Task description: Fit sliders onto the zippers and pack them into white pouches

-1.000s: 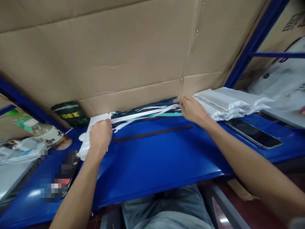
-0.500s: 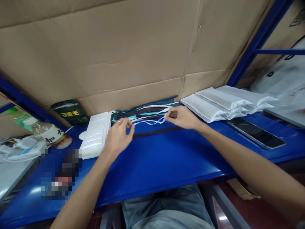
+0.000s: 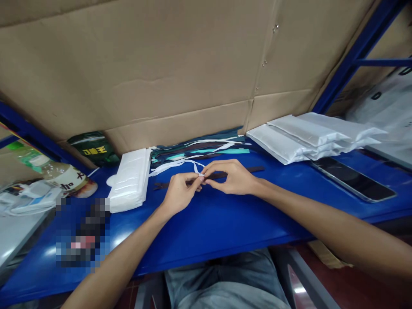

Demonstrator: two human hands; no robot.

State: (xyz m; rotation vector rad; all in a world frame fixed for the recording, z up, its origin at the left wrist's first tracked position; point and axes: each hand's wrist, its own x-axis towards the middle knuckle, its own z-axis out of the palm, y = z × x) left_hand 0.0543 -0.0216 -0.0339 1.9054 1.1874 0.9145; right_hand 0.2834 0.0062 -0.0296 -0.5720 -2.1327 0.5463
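Note:
My left hand [image 3: 180, 191] and my right hand [image 3: 234, 176] meet over the middle of the blue table. Fingertips of both pinch one end of a white zipper [image 3: 172, 166], whose narrow tapes curve away to the left. A dark brown zipper [image 3: 255, 169] lies flat on the table beneath my hands, its middle hidden by them. Just behind is a pile of loose zippers [image 3: 196, 150] in dark green, brown, turquoise and white. The small part between my fingertips is mostly covered.
White padded packets [image 3: 299, 139] are stacked at right, with a phone [image 3: 354, 178] in front. More flat white packets [image 3: 130, 180] sit left of the zippers. A bottle [image 3: 64, 178], a dark green pouch [image 3: 93, 148] and a pixelated item [image 3: 85, 231] are farther left. Cardboard [image 3: 144, 64] stands behind.
Both hands have come together, the left moving right and the right moving left and slightly nearer me. The white zipper, stretched between them before, now trails left from their joined fingertips.

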